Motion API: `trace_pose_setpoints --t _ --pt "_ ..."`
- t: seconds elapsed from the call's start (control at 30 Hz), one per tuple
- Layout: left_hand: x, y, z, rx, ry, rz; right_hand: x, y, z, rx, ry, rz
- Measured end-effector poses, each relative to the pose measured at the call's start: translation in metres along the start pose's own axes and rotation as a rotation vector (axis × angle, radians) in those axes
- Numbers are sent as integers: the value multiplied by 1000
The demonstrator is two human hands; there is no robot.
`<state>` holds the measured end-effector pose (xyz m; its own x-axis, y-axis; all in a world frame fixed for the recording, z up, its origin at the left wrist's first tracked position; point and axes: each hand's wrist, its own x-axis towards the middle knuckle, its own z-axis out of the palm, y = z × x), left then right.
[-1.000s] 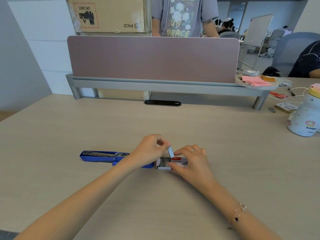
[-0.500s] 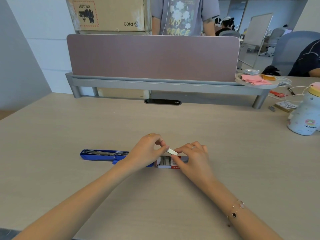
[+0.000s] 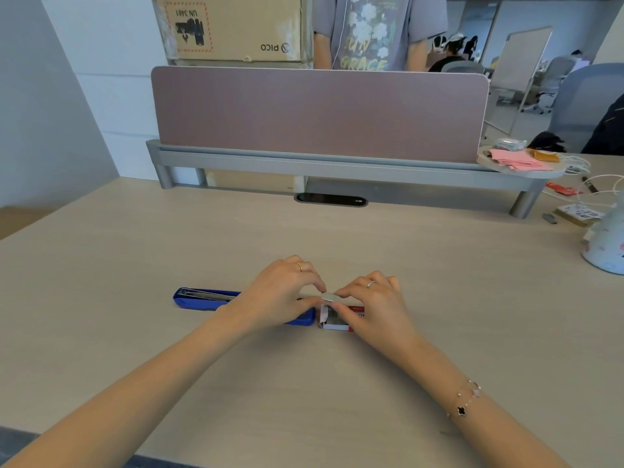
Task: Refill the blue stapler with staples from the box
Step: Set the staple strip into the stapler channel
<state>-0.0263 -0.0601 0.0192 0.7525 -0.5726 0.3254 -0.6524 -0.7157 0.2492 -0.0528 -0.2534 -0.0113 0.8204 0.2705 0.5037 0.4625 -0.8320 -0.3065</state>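
We had our left hand [image 3: 280, 292] and right hand [image 3: 374, 302] pinching one strip of staples [image 3: 328, 296] between them, just above the open box [image 3: 334, 320]. The blue stapler [image 3: 202, 298] lay open beside the box, its tray showing, so loading looked still to come. The pale wooden desk [image 3: 337, 383] ran bare ahead of us to a mauve divider [image 3: 317, 113]. Beyond it stood a cardboard carton [image 3: 233, 25] and a person [image 3: 374, 28].

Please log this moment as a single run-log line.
left hand + right hand: pinching staple strip above open staple box | blue stapler: open, unloaded
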Motion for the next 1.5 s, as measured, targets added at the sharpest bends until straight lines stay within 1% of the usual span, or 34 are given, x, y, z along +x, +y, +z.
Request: trace_pose_setpoints --t 0.1,0.27,0.43,0.77,0.97,1.1,1.27,1.5 --pt "-6 -7 -4 18 -14 -24 6 -7 4 23 12 -19" --pt "-13 -20 -12 51 -68 -69 15 -18 13 34 -13 -61" --pt "-21 -29 -14 48 -92 -100 24 -28 18 39 -86 -64" --pt "-22 -38 -20 -89 -168 -253 33 -40 17 124 -229 66" --pt "-21 -42 -23 -124 -208 -258 38 -40 16 135 -325 137" --pt "-17 -42 -25 -67 -236 -243 43 -42 12 120 -378 159" --pt "-16 -41 -26 -74 -250 -248 48 -43 10 119 -433 128" --pt "-16 -41 -27 -61 -264 -250 55 -45 12 -27 -483 76"
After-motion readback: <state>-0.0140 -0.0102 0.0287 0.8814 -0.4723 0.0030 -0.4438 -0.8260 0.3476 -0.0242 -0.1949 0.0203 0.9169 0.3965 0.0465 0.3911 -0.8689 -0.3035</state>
